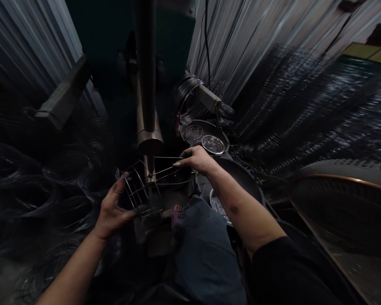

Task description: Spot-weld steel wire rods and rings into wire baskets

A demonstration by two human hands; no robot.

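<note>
My left hand (116, 207) grips the left end of a wire frame (136, 191), its thumb and fingers spread around the bars. The frame lies across the narrow tip of a metal spot-welding machine (150, 137), whose upper rod comes down onto it. To the right of the tip, my right hand (195, 161) pinches a thin straight wire (167, 170) between thumb and fingers. That wire runs left to the tip. Other wires of the frame extend below and above it.
Beyond my right hand, a round tray (227, 137) holds a dish of small metal pieces (212, 145). Another dish (219, 205) is under my right forearm. Wire coils (189, 95) hang behind; a large fan (343, 182) stands right. Blurred wire rings (22, 186) fill the left.
</note>
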